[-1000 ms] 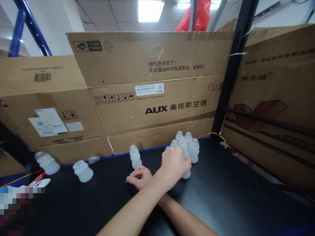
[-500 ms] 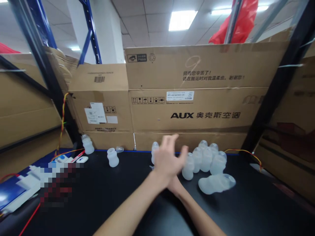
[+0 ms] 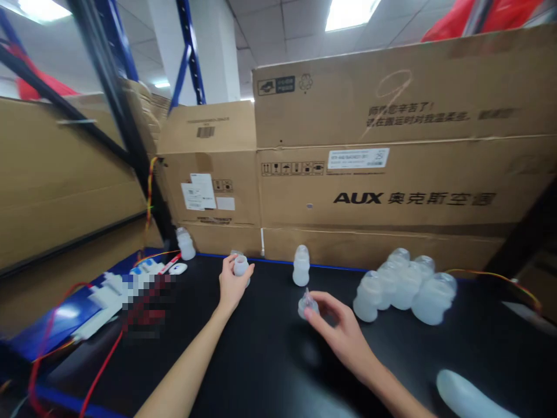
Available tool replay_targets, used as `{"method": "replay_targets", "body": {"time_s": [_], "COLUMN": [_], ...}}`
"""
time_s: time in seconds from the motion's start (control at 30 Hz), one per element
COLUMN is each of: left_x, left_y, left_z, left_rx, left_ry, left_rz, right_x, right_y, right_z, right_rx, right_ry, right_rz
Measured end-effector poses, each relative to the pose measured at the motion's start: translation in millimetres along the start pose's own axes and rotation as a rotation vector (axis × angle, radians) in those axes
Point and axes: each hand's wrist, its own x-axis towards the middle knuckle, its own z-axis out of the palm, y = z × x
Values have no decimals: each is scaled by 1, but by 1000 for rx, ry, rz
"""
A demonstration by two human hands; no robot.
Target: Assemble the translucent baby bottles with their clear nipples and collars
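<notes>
My left hand [image 3: 232,283] is closed around a small open-topped frosted baby bottle [image 3: 241,266], its bare neck facing up. My right hand [image 3: 337,325] pinches a clear bottle teat with its collar [image 3: 307,309] between thumb and fingertips, tip upward. The teat and the bottle are apart. Just behind the right hand a capped baby bottle [image 3: 301,267] stands upright. To its right is a cluster of several capped bottles [image 3: 404,284]. A pale bottle [image 3: 472,395] lies on its side at the lower right, partly out of frame.
A black tabletop [image 3: 261,360] lies under the hands. Cardboard panels [image 3: 369,180] wall off the back. One capped bottle [image 3: 185,244] stands at the left rear corner, near a white power strip [image 3: 102,296] and a red cable [image 3: 102,371].
My hands, crossed at the middle before, are now apart. The left has taken hold of the open bottle, the right the teat. The lying bottle has rolled nearer me. The view has swung left.
</notes>
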Motion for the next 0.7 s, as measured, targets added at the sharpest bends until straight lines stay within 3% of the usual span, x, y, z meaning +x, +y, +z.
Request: {"method": "replay_targets", "body": {"time_s": [0.07,0.1,0.17,0.23,0.33,0.37,0.5,0.63,0.7], "left_x": [-12,-19,-37,-61,-102,-114,-137,-134,-131], "left_y": [5,10,24,39,57,60,64,66,68], "left_z": [6,9,15,21,32,36,45,44,41], "left_rx": [-1,42,232,429,479,460,316,210,149], "left_ry": [-120,-166,-236,-502,-873,-929,-957,-1001,-1043], "left_rz": [11,44,216,430,385,369,228,135,11], "right_x": [-28,-41,-62,-72,-71,-68,-48,-30,-24], "right_y": [-22,-29,-35,-27,-4,2,8,2,-3], "right_z": [-19,-28,-41,-48,-49,-48,-43,-46,-48], "right_rx": [-150,-183,-195,-142,-110,-118,-184,-105,-68], "right_ry": [27,51,94,94,10,-33,-166,-269,-333], "right_rz": [-276,-321,-272,-195,-132,-115,-198,-276,-265]}}
